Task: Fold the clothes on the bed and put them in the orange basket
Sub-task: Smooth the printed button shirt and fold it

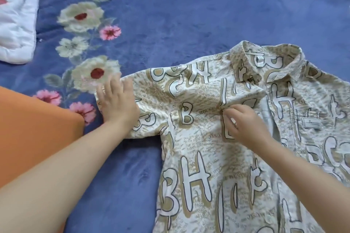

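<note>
A white short-sleeved shirt [198, 149] with tan letter prints lies front-up on the bed, its collar pointing away from me. My left hand [117, 100] lies flat with straight fingers on the end of the shirt's left sleeve. My right hand [244, 124] pinches the shirt's front placket around chest height with curled fingers. The orange basket [34, 128] shows as an orange side at the left edge, partly behind my left forearm.
The bed is covered by a blue blanket [189, 14] with a row of white and pink flowers down its left side. A white quilt [15, 14] lies bunched at the top left corner.
</note>
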Demonstrator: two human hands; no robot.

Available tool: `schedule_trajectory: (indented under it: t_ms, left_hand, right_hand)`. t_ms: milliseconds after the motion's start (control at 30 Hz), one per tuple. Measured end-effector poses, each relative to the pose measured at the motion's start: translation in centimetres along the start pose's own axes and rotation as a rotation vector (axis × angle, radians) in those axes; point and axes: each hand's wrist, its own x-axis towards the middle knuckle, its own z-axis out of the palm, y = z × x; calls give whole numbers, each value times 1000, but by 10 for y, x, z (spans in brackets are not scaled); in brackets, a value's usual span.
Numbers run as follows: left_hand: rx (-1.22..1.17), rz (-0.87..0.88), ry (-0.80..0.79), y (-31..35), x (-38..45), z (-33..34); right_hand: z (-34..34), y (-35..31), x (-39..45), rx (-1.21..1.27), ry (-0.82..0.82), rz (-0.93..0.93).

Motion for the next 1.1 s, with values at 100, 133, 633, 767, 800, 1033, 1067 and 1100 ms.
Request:
schedule_trajectory:
  t_ms: [100,133,633,767,800,1033,1067,1100]
  left_hand:
    - [-51,269,-18,25,3,7]
    - [-42,283,-60,35,5,7]
    - [138,28,-245,41,36,44]
    - [198,-3,-276,39,40,57]
    - [212,2,-285,40,42,60]
    - [238,25,-359,38,52,66]
    - [232,28,-373,37,53,65]
    - [219,30,-390,36,53,64]
  right_hand:
    - [-20,14,29,145,232,237]
    - [-26,19,42,169,258,312]
    - [-54,93,165,398,104,480]
    - [-34,97,176,125,92,467]
    - [-29,98,179,79,88,452]
    - [-15,87,181,-151,51,440]
    - [-17,80,176,-151,87,449]
    - [-17,73,167,-149,135,449]
